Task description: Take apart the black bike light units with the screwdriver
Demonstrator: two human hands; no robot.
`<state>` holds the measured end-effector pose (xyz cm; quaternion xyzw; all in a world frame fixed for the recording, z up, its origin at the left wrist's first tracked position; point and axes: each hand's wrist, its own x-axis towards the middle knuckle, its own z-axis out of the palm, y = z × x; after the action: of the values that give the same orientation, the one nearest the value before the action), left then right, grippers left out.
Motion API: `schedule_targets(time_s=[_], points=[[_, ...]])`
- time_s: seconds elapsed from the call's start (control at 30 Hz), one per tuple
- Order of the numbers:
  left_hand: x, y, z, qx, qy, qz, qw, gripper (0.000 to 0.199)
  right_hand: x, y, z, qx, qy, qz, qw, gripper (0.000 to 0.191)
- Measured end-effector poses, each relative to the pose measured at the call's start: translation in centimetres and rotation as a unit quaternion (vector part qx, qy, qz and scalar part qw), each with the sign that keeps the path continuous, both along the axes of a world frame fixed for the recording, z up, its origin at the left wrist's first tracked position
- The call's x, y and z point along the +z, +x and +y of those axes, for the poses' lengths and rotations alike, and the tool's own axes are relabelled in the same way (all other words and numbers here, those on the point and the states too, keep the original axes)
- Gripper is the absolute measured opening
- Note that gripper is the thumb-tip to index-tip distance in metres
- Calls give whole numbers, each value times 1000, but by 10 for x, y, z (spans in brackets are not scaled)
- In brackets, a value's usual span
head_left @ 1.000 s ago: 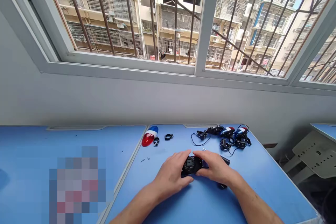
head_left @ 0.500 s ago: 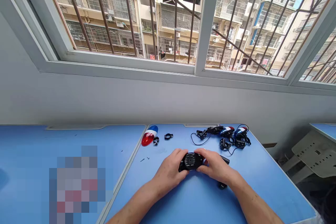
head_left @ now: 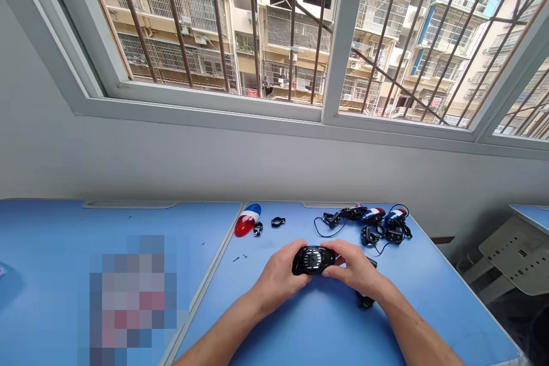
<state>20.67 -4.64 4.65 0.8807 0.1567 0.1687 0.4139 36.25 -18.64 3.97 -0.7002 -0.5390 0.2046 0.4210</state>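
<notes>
Between my hands is a black oval plastic housing (head_left: pixel 313 261) with a round slotted grille facing up. My left hand (head_left: pixel 283 270) grips its left end, thumb below and fingers above. The fingers of my right hand (head_left: pixel 352 266) close on its right end. Partly behind my right wrist lie a black cylindrical part (head_left: pixel 371 262) and a small black part (head_left: pixel 364 301). Farther back on the desk sit a red, white and blue oval cover (head_left: pixel 247 220), a black ring clamp (head_left: pixel 258 229) and another black clamp (head_left: pixel 278 222).
Several black cabled devices with red, white and blue covers (head_left: pixel 374 216) lie at the back right of the blue desk (head_left: pixel 300 326). Small screws (head_left: pixel 240 257) lie left of my hands. A blurred-out patch (head_left: pixel 132 303) covers part of the left desk. A barred window is ahead.
The black housing has tilted slightly in my hands, and its grille now catches more light. Both hands keep their hold. The view has shifted a little.
</notes>
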Motion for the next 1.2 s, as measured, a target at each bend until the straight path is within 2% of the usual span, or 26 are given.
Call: schedule_targets(time_s=[0.13, 0.3, 0.47, 0.6, 0.7, 0.77, 0.9, 1.03, 1.2], points=[[7, -1, 0, -5, -85, 11, 996, 31, -1, 2, 0, 5, 30, -4, 1000, 47], [9, 2, 3, 59, -158, 15, 986, 50, -3, 2, -1, 17, 52, -1, 998, 47], [13, 3, 0, -5, -170, 29, 985, 33, -1, -1, -1, 24, 63, -4, 998, 44], [10, 3, -2, 1, -172, 16, 985, 29, -1, -2, 0, 8, 52, 35, 998, 46], [4, 3, -3, 10, -139, -1, 990, 28, 1, -2, 1, -42, 17, 115, 992, 54], [1, 3, -4, 11, -95, -23, 995, 29, 5, -2, 0, -67, -8, 201, 977, 56], [-5, 2, -5, 2, 31, -116, 993, 33, 18, -5, -2, -41, -27, 342, 938, 43], [-11, 3, -4, -20, 121, -185, 975, 41, 25, -7, -2, -35, -20, 404, 914, 29], [-14, 5, -3, -14, 137, -178, 974, 43, 22, -6, 0, -47, -11, 442, 896, 33]])
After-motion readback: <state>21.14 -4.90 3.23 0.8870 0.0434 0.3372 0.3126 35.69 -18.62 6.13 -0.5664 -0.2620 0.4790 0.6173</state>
